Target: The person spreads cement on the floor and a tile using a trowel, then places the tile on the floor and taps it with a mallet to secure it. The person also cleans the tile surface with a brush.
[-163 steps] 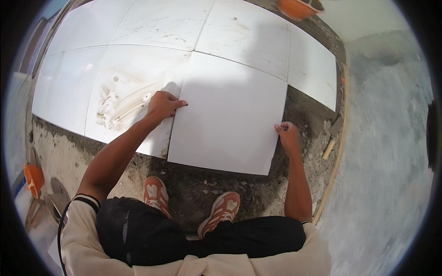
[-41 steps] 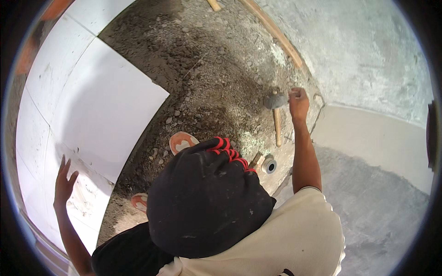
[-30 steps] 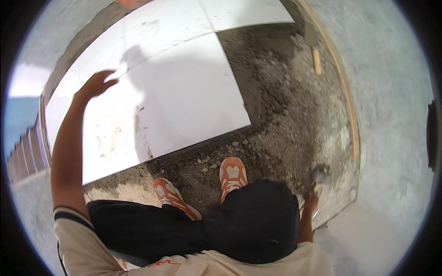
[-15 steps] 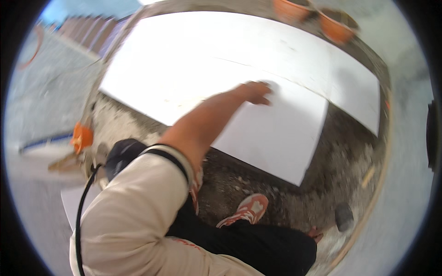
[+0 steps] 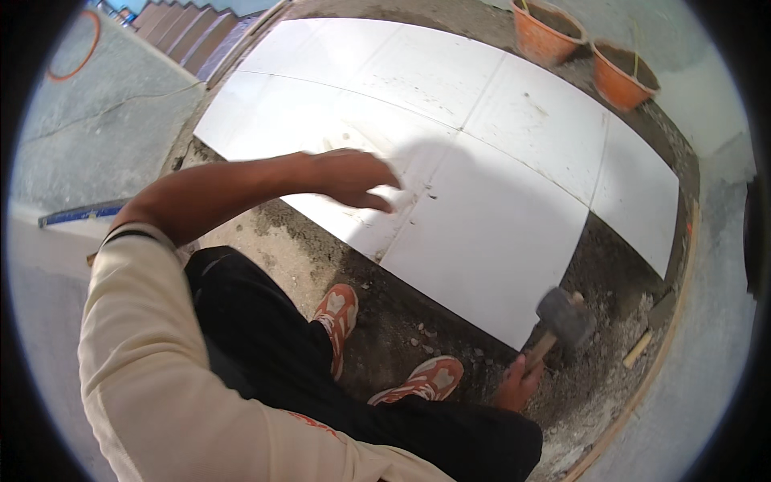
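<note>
My right hand [image 5: 518, 387] is closed round the wooden handle of a rubber mallet [image 5: 566, 317]. The mallet's dark head is raised beside the near right corner of a large white floor tile [image 5: 498, 249]. Over the tiles to the left, my left hand [image 5: 353, 181] hovers with its fingers stretched out and nothing in it. Its edge is slightly smeared by motion. Several more white tiles [image 5: 418, 72] lie edge to edge beyond, with thin joints between them and specks of dirt on top.
Two orange buckets [image 5: 546, 36] of dark material stand at the far right. Bare rubble ground [image 5: 602, 249] runs along the right, with a trowel [image 5: 638, 349] near the wall. A blue level [image 5: 88, 213] lies at the left. Steps [image 5: 177, 36] rise at the far left.
My left hand has drawn back leftward from the near tile. My right hand has lifted the mallet forward and left, toward the tile's corner. The view has shifted a little.
</note>
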Tool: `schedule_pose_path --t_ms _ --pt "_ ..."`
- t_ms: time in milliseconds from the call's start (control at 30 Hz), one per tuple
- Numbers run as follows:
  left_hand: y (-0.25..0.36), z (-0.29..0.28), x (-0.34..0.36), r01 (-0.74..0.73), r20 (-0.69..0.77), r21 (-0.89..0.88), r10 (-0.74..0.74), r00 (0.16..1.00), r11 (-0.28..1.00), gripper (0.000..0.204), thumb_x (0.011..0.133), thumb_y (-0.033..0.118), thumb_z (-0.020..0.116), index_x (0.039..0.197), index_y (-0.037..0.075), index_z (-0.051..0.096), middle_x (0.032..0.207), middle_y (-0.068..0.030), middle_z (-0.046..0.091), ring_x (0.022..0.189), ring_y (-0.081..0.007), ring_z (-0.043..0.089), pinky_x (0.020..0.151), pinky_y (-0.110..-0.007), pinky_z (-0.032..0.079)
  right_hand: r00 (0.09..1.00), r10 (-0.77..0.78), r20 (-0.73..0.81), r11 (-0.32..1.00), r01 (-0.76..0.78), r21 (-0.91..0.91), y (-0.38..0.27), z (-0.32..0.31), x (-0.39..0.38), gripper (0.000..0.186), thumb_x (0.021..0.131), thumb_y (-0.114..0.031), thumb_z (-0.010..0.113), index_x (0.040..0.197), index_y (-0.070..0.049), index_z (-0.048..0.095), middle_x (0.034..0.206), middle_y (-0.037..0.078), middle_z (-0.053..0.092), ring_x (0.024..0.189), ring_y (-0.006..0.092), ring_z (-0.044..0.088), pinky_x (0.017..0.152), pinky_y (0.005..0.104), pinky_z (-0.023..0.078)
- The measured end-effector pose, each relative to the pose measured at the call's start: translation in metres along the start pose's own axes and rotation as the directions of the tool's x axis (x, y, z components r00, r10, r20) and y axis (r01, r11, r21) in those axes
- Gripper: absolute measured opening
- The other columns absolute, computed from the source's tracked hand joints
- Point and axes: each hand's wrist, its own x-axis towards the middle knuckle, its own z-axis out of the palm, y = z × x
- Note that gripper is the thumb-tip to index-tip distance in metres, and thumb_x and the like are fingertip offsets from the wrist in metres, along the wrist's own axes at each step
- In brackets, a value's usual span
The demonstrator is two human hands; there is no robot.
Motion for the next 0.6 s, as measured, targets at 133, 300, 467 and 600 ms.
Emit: schedule_pose_path --t_ms 133,300,467,600 --pt "0.007 0.031 -0.024 0.019 0.089 -0.087 -0.012 0.996 0.996 0.056 0.105 0.045 0.067 0.150 0.011 0.061 0.157 -0.0195 0.055 0.147 -0.0354 0.052 0.119 -0.050 0.045 0.985 -0.115 0.132 0.992 0.121 -0.042 -0.024 0.028 0.016 0.054 0.111 -0.032 0.057 0.150 0.003 0.045 0.103 0.008 0.059 0.086 0.0161 0.054 0.076 0.0368 0.048" --pt "0.014 0.132 0.063 -0.176 -0.124 0.059 0.183 0.975 0.983 0.068 0.106 0.054 0.060 0.160 0.014 0.049 0.174 -0.0162 0.031 0.161 -0.0344 0.029 0.131 -0.052 0.027 0.974 -0.110 0.200 0.994 0.106 0.031 -0.057 0.089 0.031 0.047 0.113 -0.028 0.055 0.150 0.000 0.045 0.087 0.001 0.053 0.070 0.0096 0.049 0.062 0.0306 0.043" --pt "0.064 0.200 0.138 0.023 -0.519 -0.097 -0.071 0.852 0.995 0.076 0.107 0.061 0.053 0.167 0.017 0.039 0.178 -0.0163 0.020 0.166 -0.0319 0.016 0.135 -0.049 0.014 0.956 -0.224 0.190 0.920 0.272 -0.281 -0.055 0.113 0.053 0.047 0.112 -0.036 0.056 0.136 0.005 0.056 0.096 0.015 0.070 0.081 0.0218 0.065 0.074 0.0388 0.053" --pt "0.071 0.218 0.150 0.015 -0.636 -0.152 -0.110 0.764 0.988 0.076 0.106 0.061 0.053 0.166 0.018 0.040 0.177 -0.0167 0.024 0.166 -0.0313 0.018 0.135 -0.050 0.013 0.949 -0.253 0.188 0.909 0.300 -0.289 -0.076 0.120 0.054 0.046 0.112 -0.036 0.056 0.131 0.006 0.056 0.100 0.024 0.073 0.088 0.0346 0.073 0.077 0.0449 0.056"
